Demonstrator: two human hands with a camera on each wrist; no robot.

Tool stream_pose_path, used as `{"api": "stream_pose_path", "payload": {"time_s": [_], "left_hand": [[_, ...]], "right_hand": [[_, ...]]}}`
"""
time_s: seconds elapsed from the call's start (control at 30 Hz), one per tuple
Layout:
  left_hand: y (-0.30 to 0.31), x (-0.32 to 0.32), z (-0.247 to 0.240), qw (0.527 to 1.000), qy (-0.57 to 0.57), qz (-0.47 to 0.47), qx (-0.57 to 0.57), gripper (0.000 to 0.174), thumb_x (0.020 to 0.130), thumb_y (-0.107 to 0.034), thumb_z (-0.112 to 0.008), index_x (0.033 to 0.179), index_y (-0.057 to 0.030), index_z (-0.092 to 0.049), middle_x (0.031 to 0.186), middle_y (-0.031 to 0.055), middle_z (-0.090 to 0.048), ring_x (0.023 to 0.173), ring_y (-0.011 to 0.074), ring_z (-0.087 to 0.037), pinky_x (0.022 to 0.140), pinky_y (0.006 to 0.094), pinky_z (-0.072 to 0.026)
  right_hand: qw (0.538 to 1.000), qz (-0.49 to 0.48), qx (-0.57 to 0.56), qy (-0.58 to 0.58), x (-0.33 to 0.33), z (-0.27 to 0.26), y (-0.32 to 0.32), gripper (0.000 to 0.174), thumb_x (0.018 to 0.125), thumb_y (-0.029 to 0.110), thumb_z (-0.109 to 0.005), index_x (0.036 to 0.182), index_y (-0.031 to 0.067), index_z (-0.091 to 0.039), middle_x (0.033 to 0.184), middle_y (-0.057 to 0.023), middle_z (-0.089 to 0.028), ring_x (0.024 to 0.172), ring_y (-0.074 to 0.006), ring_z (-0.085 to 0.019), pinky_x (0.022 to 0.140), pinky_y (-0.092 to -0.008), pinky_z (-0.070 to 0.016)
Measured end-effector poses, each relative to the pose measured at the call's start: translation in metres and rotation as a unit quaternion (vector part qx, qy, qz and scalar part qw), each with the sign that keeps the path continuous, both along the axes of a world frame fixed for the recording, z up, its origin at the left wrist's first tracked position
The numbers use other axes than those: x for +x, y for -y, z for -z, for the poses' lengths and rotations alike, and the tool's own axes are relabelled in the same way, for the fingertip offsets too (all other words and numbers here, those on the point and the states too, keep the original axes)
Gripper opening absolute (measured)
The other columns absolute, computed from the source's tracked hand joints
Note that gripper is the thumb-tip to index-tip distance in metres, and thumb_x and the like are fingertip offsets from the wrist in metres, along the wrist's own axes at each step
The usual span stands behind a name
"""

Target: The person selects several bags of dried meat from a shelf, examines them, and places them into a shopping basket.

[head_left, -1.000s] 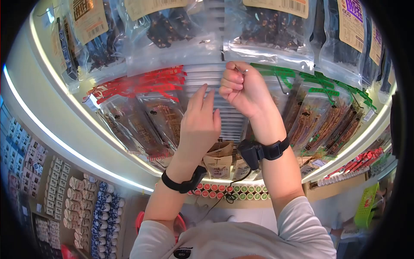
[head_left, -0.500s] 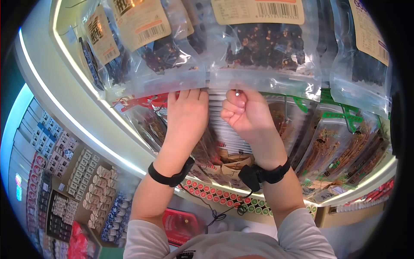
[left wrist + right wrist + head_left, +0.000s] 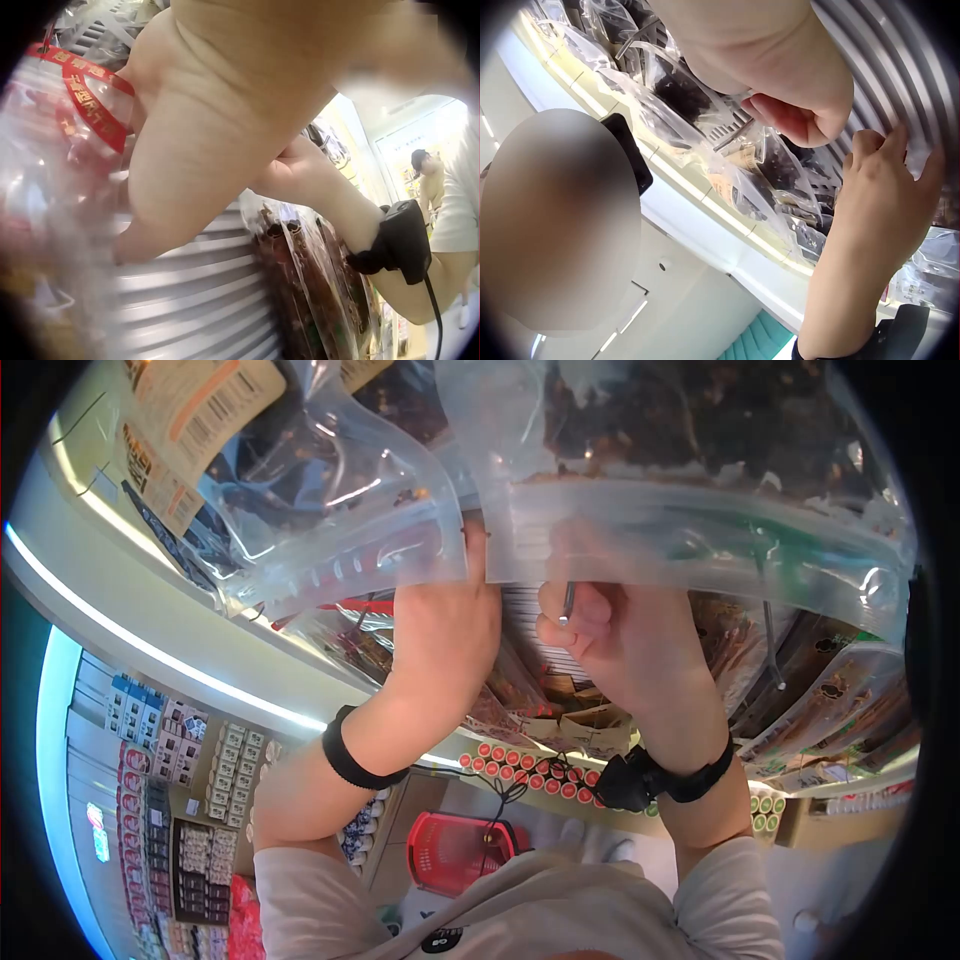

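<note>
My right hand point(image 3: 630, 640) curls its fingers round a metal display peg point(image 3: 568, 605), whose tip pokes out of the fist. Part of this hand shows through a hanging clear bag point(image 3: 700, 525) of dark dried food. To its left, my left hand point(image 3: 445, 635) reaches up among the hanging packs, with one finger extended upward. In the left wrist view its fingers lie beside a clear pack with a red printed header point(image 3: 97, 101), partly hidden behind it. The right wrist view has the left hand's fingers spread close to the ribbed grey back wall point(image 3: 195, 292).
Green-trimmed packs point(image 3: 850, 690) hang on the right. A lit shelf edge point(image 3: 230, 670) curves along the left. Below stand rows of red-topped small tubs point(image 3: 520, 765), and a red basket point(image 3: 455, 850) is on the floor. Another person point(image 3: 431, 184) stands in the background.
The head view has come closer to the hanging bags, which now cover more of both hands. My left hand has gone up to the red-header packs. The right hand keeps its grip.
</note>
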State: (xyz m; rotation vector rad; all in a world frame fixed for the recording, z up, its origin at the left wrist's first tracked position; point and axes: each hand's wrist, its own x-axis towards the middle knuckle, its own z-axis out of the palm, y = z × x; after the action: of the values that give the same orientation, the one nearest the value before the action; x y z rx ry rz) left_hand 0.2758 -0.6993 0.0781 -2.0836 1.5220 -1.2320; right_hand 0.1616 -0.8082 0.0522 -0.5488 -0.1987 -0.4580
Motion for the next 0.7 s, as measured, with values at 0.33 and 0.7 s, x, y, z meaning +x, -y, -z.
{"api": "stream_pose_path", "payload": {"time_s": [0.33,0.7], "left_hand": [[-0.013,-0.008,0.007,0.999,-0.034,-0.029,0.006,0.027,0.071,-0.015,-0.056,0.089,0.0005,-0.067,0.112,0.0127,-0.052,0.112,0.0313,-0.044,0.088,0.0460,-0.0381],[-0.013,0.000,0.011,0.999,0.030,-0.004,-0.026,0.042,0.066,-0.035,-0.073,0.093,-0.0036,-0.067,0.111,0.0088,-0.055,0.112,0.0242,-0.047,0.091,0.0419,-0.0396]], "right_hand": [[0.999,0.046,-0.021,0.010,-0.001,0.002,-0.007,0.027,0.095,0.029,-0.041,0.079,0.0097,-0.050,0.050,0.0061,-0.028,0.049,-0.0080,-0.031,0.052,-0.0246,-0.0281],[0.999,0.017,-0.028,0.002,-0.002,-0.006,-0.011,0.021,0.098,0.022,-0.036,0.089,0.0093,-0.050,0.049,0.0077,-0.031,0.043,-0.0051,-0.028,0.050,-0.0234,-0.0284]]}}
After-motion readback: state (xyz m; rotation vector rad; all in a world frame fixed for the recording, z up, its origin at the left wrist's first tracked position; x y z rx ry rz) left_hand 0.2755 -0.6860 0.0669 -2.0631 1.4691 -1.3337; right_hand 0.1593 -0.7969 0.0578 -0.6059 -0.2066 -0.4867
